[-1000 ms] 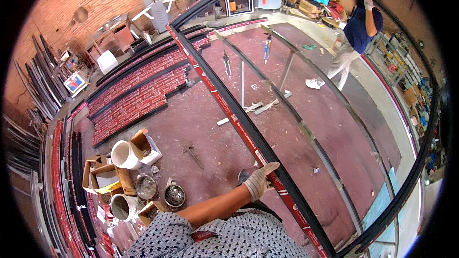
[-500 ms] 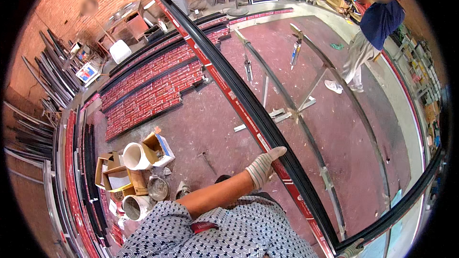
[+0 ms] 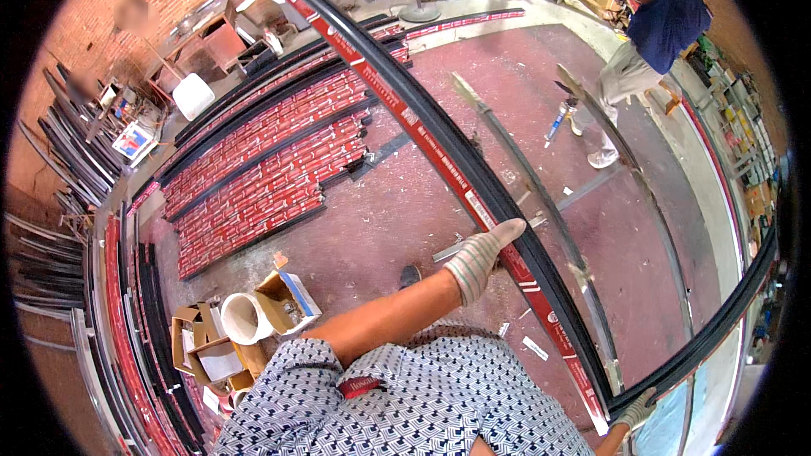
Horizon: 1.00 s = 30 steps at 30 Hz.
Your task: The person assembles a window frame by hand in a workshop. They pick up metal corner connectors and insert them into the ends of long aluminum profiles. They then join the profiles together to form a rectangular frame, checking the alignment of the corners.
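A large black window or door frame (image 3: 498, 205), with red printed film along its side, runs diagonally across the view and turns a corner at lower right. My left hand (image 3: 478, 266), in a striped knit glove, wraps round the long side, its thumb on the black top face. Gloved as well, my right hand (image 3: 635, 411) grips the frame close to the near corner; part of its fingers is hidden. Beneath the frame are two long metal support rails (image 3: 545, 203), with a blue-and-silver hand tool (image 3: 555, 122) by the farther one.
Another person (image 3: 659, 42) stands at far right with an arm raised. Stacked red-wrapped profiles (image 3: 262, 181) cover the floor at left. Nearer lie cardboard boxes (image 3: 196, 346) and a white bucket (image 3: 243, 319). A white-seated chair (image 3: 193, 96) and long bars (image 3: 84, 139) line the left wall.
The frame's near corner and both my hands have shifted slightly right, while its far end swings left. My view has moved over the floor. The other person has taken a step.
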Motion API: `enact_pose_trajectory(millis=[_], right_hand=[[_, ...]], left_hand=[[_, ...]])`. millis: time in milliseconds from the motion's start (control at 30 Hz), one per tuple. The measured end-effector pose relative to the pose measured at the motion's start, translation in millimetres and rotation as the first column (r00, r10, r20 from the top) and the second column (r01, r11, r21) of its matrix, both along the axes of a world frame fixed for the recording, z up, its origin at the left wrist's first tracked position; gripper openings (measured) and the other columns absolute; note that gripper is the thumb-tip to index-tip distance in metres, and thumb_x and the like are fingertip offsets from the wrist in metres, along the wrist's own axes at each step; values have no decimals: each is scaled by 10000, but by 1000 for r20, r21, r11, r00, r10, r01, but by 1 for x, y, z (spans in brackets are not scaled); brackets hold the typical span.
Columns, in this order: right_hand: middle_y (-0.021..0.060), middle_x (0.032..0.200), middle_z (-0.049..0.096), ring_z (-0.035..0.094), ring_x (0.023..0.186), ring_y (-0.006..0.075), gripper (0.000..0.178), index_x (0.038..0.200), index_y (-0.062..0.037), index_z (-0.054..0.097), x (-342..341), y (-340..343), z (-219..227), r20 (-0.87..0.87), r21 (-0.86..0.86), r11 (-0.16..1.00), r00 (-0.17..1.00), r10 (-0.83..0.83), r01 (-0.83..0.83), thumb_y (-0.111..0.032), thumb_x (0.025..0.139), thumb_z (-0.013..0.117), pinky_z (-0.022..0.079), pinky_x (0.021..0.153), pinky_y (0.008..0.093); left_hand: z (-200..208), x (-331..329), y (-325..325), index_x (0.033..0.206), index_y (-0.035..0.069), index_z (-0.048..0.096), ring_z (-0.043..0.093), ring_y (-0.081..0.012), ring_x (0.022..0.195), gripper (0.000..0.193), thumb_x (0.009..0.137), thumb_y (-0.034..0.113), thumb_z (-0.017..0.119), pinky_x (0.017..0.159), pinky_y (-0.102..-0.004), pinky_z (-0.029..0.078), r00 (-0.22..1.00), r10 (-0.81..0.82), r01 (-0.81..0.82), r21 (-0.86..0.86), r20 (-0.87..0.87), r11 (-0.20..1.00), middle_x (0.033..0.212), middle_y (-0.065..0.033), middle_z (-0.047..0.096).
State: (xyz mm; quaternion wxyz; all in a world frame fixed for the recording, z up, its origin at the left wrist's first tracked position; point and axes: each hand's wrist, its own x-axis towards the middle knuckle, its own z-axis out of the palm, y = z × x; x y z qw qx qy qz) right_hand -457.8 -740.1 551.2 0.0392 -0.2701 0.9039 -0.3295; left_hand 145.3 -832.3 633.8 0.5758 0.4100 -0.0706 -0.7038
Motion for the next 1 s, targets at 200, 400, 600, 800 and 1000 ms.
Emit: enact_pose_trajectory(millis=[200, 400, 600, 800, 1000], right_hand=[[282, 1319, 525, 604, 1089, 360, 888, 1379, 99, 398, 155, -37, 39, 7, -80, 995, 999, -52, 53, -612, 875, 572, 498, 927, 386], [270, 1348, 507, 595, 1104, 339, 937, 1429, 96, 309, 210, -76, 39, 36, 4, 998, 998, -60, 60, -624, 880, 551, 488, 944, 371], [282, 1302, 537, 572, 1146, 350, 909, 1358, 108, 409, 255, -124, 26, -147, 101, 992, 987, -67, 82, -650, 873, 535, 433, 995, 386], [239, 1284, 570, 597, 1095, 336, 879, 1375, 70, 411, 356, -208, 21, -10, 120, 988, 995, -96, 97, -646, 880, 528, 457, 945, 373], [215, 1286, 574, 576, 1124, 306, 825, 1378, 49, 419, 397, -264, -9, -51, 116, 978, 985, -168, 173, -610, 896, 539, 437, 963, 359]], left_hand=[[22, 110, -55, 1129, 100, 584, 627, -215, 971, 399, 857, 364, 708, 938, -379, 476, 996, -52, 48, 51, 77, 998, 1021, -55, 650], [24, 191, -108, 1098, 63, 562, 656, -263, 949, 331, 903, 318, 640, 875, -480, 538, 998, -64, 65, 10, -17, 998, 1035, -103, 648], [12, 250, -173, 1060, 53, 559, 653, -238, 912, 285, 894, 264, 654, 858, -428, 545, 1000, -26, 25, -73, -7, 997, 986, -73, 637], [-32, 321, -251, 1069, 103, 606, 597, -151, 864, 274, 908, 319, 656, 817, -342, 492, 999, -54, 54, -55, -3, 997, 946, -4, 592], [-36, 375, -329, 984, 139, 556, 583, -165, 822, 172, 890, 233, 665, 782, -341, 520, 999, -46, 46, 45, -11, 998, 868, 4, 538]])
